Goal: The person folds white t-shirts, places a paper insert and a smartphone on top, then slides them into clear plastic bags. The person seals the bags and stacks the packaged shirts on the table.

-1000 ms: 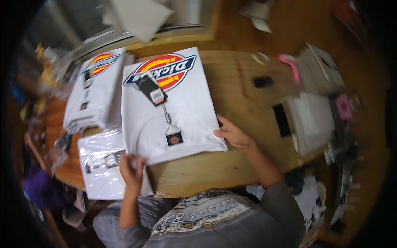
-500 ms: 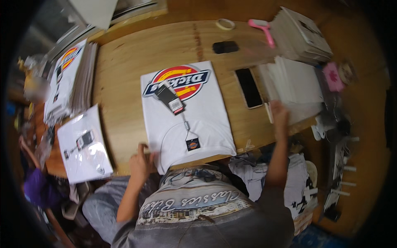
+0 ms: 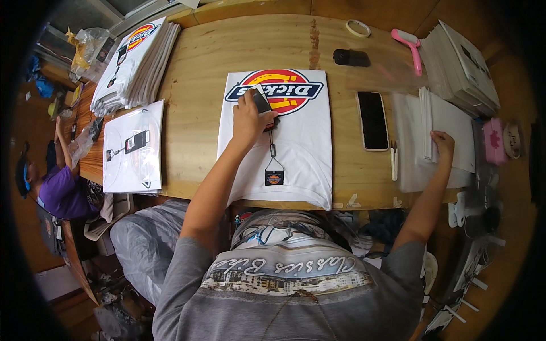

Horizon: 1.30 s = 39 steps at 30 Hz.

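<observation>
A folded white T-shirt (image 3: 310,153) with a red, yellow and blue printed emblem lies in front of me on the wooden table. My left hand (image 3: 247,120) reaches over it, fingers closed on a black hang tag (image 3: 263,104) lying against the emblem. From the tag a cord runs to a small black neck label (image 3: 274,178). Off to the right, my right hand (image 3: 442,146) has its fingers closed at the left edge of a pile of white sheets (image 3: 455,128). Clear plastic bags (image 3: 406,176) lie beneath the sheets; how many sheets it grips cannot be made out.
Left of the shirt are a bagged white shirt (image 3: 131,165) and a stack of folded shirts (image 3: 133,79). A phone (image 3: 373,122), white tweezers (image 3: 393,163), tape roll (image 3: 358,28), pink-handled roller (image 3: 413,51) and tall white stack (image 3: 463,68) stand rightward. A person in purple (image 3: 65,190) sits far left.
My left hand has gone from the shirt's lower left corner up onto the hang tag. My right hand has shifted to the sheets' edge. The whole view has swung left.
</observation>
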### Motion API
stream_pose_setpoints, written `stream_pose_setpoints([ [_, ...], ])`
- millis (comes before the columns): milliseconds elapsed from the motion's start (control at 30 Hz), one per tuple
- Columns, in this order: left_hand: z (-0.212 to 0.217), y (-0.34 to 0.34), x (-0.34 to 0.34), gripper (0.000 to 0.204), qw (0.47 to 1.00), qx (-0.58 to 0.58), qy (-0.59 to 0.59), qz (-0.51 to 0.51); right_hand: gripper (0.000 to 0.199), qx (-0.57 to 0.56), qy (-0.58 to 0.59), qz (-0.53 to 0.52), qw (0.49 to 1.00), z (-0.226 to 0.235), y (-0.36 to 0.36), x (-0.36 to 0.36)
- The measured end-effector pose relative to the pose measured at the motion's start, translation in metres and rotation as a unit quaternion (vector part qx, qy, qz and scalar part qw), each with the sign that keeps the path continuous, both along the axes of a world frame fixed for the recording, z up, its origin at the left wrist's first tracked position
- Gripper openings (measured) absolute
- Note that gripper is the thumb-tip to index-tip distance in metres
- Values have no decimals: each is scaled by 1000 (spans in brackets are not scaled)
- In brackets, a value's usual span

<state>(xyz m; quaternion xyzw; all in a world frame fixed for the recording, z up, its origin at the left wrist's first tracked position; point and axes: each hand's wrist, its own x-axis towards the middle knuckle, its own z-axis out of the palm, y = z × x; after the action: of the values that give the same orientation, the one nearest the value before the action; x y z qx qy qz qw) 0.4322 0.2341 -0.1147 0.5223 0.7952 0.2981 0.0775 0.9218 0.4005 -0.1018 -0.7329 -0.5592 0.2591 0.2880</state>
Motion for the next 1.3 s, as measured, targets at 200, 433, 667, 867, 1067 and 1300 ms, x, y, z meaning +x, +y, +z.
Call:
stream_pose_setpoints([
  [200, 7, -1, 22, 84, 997, 2, 28, 78, 26, -4, 22, 16, 1000, -10, 8, 8],
  [433, -15, 7, 21, 89, 996, 91, 16, 17, 22, 14, 1, 31, 999, -20, 14, 27],
  [667, -7, 9, 28, 95, 966, 121, -214, 77, 29, 0, -42, -38, 998, -6, 3, 4],
  [867, -5, 6, 19, 88, 920, 65, -385, 43, 29, -40, -42, -61, 996, -7, 7, 9],
  [1067, -16, 3, 1, 45, 875, 36, -483, -6, 20, 42, -83, -47, 995, -19, 8, 6],
  [1300, 13, -33, 10, 36, 710, 32, -697, -97, 15, 233, -169, -104, 952, 28, -12, -92],
])
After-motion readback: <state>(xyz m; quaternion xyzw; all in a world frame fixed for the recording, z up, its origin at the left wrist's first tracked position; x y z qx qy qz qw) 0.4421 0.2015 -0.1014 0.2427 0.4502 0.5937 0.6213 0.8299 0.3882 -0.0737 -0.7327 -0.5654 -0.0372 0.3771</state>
